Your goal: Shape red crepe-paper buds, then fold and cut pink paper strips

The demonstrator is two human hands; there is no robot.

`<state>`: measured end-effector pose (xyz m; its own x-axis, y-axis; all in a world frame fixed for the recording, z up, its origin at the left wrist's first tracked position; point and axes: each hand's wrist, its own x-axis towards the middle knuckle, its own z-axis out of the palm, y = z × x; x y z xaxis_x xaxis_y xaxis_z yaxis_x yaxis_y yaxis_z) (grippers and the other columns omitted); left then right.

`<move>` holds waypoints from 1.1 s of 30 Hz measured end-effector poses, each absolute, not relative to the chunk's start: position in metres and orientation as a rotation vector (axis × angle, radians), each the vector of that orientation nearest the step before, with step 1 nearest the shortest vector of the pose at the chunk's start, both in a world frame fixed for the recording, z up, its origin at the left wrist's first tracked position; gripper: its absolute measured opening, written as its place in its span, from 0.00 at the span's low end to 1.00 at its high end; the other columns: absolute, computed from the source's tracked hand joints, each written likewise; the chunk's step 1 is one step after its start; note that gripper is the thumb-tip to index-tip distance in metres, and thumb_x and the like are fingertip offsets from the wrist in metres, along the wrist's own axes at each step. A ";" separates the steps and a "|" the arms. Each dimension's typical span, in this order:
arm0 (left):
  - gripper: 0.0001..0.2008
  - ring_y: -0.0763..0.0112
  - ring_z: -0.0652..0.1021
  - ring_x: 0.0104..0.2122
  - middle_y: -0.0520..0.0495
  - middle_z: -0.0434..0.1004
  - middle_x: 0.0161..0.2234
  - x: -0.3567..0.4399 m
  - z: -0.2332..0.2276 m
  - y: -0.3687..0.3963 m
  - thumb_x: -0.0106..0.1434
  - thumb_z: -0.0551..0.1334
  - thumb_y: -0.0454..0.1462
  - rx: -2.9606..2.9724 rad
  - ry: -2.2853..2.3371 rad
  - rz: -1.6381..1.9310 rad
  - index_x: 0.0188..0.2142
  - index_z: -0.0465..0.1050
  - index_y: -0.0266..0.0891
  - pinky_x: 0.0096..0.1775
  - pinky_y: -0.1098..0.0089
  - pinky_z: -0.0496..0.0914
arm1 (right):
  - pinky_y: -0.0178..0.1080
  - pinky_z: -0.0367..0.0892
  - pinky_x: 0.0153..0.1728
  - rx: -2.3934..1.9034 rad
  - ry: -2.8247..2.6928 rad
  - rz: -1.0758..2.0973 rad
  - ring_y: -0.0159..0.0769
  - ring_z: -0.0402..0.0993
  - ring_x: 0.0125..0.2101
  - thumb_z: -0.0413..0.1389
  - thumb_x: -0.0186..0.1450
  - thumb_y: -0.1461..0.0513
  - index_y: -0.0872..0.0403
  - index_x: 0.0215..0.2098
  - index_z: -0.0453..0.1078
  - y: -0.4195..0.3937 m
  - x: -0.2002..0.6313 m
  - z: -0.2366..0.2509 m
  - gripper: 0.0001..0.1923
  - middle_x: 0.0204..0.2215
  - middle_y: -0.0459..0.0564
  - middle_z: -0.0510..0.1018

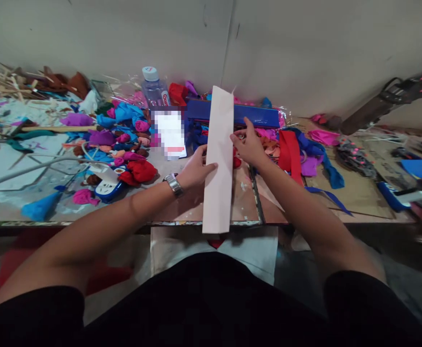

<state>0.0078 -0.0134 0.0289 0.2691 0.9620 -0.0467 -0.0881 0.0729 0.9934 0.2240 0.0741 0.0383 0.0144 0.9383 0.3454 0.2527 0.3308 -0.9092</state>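
My left hand (197, 171), with a metal-banded watch (173, 185) on the wrist, grips a long, narrow, pale pink box (218, 164) by its left side. The thumb lies across the face of the box and the other fingers go behind it. The box stands lengthwise before me, its near end over the table's front edge. At its right edge is my right hand (249, 143), fingers apart and index finger raised; the thumb tip is at the edge, and I cannot tell whether it touches. A long blue box (256, 114) lies crosswise behind.
Left of the hands are a phone (169, 135), a clear bottle (155, 89), a power strip (108, 185) with a cable, green-handled pliers (30, 137) and many coloured crepe-like bundles (102, 137). Red ribbon (289, 154) and blue ribbon (328, 164) lie at right. A wall (124, 38) rises behind.
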 end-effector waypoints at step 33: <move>0.31 0.73 0.80 0.35 0.40 0.73 0.65 -0.003 -0.001 -0.008 0.58 0.67 0.29 1.254 0.974 1.034 0.61 0.68 0.43 0.41 0.66 0.76 | 0.60 0.66 0.60 -0.674 -2.617 0.146 0.54 0.70 0.56 0.53 0.77 0.59 0.51 0.54 0.79 0.032 0.227 0.020 0.14 0.57 0.60 0.80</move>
<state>-0.0025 -0.0081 -0.0013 0.2593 0.9657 -0.0115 -0.0688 0.0304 0.9972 0.2274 0.0315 0.0198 -0.7884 0.4820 0.3821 0.4366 0.8761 -0.2043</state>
